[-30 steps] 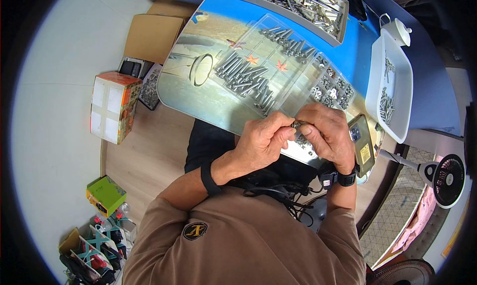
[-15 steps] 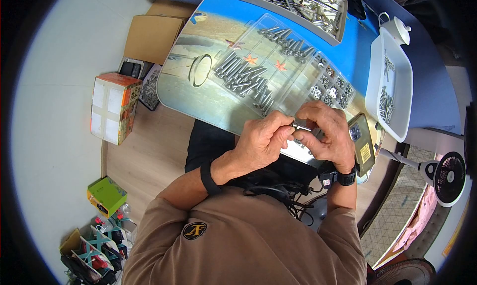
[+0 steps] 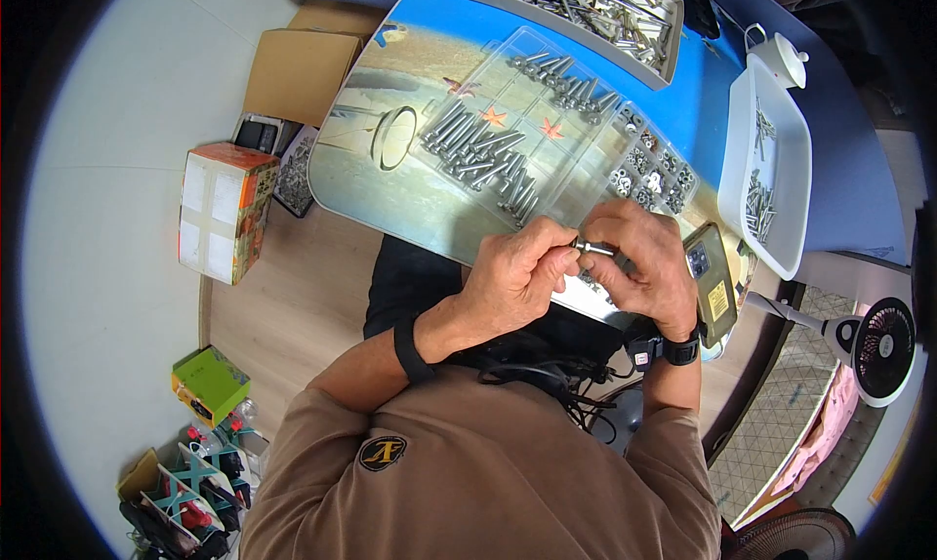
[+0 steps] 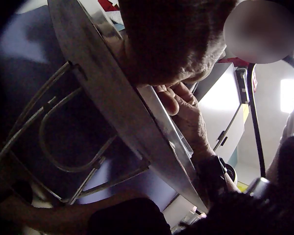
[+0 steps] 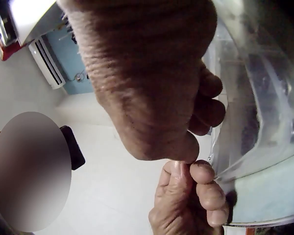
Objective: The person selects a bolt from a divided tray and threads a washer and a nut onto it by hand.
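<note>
Between the two hands, over the table's near edge, is a small metal bolt (image 3: 597,250) lying roughly level. The left hand (image 3: 519,277) pinches its left end between thumb and forefinger. Around its other end curl the thumb and fingers of the right hand (image 3: 639,262); the bolt's shank shows between them. In the right wrist view the right hand (image 5: 142,83) meets the left fingertips (image 5: 203,174), and the bolt is hidden. A clear divided case (image 3: 561,175) beyond the hands holds rows of bolts (image 3: 473,145) and compartments of nuts (image 3: 649,160).
At the table's far side stands a grey tray (image 3: 673,48) of loose metal parts. A white tub (image 3: 802,170) with bolts is on the right, beside a white lidded pot (image 3: 781,62). A phone (image 3: 720,292) lies by the right wrist; a ring (image 3: 394,139) lies left.
The right thumb and fingers have parted slightly, and more of the bolt's shank shows between them. The left hand stays in nearly the same place, still pinching.
</note>
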{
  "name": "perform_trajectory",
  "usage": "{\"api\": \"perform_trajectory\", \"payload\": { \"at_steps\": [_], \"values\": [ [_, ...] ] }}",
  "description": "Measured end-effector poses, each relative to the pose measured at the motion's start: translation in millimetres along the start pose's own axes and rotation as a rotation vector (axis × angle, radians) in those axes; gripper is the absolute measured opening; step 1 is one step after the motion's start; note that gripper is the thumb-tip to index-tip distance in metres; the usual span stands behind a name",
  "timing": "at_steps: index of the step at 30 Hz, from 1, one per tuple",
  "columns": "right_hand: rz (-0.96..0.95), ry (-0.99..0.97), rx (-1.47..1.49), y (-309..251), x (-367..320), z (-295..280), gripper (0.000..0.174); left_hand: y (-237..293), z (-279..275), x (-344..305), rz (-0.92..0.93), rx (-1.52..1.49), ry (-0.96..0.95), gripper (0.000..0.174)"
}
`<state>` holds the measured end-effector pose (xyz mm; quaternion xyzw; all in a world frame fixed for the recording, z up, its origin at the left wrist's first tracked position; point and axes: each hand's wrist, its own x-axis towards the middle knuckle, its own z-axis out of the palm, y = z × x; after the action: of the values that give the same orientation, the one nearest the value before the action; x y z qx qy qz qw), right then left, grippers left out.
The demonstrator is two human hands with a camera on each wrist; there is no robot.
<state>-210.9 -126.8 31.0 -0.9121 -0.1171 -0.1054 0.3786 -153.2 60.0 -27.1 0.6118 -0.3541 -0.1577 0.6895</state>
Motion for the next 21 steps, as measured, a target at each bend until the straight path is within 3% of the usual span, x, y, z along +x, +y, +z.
{"api": "perform_trajectory", "payload": {
  "at_steps": [1, 4, 13, 16, 21],
  "values": [
    [-0.086, 0.006, -0.037, 2.7, 0.0, -0.1, 0.018, 0.4, -0.3, 0.4, 0.005, -0.003, -0.002, 0.012],
    [-0.100, -0.026, -0.079, 4.6, -0.4, -0.7, 0.019, 0.5, -0.3, 0.7, -0.003, -0.013, -0.008, 0.012],
    [0.029, -0.005, 0.010, -3.3, -0.2, 0.1, 0.020, 0.4, -0.1, 0.4, -0.002, -0.002, 0.001, 0.010],
    [-0.069, -0.007, -0.074, 6.0, -2.8, 0.9, 0.020, 0.4, -0.3, 1.3, -0.003, -0.011, -0.005, 0.010],
    [-0.065, -0.012, -0.064, 4.8, -1.6, 0.6, 0.019, 0.1, -0.1, 1.0, 0.000, -0.021, 0.002, 0.010]
  ]
}}
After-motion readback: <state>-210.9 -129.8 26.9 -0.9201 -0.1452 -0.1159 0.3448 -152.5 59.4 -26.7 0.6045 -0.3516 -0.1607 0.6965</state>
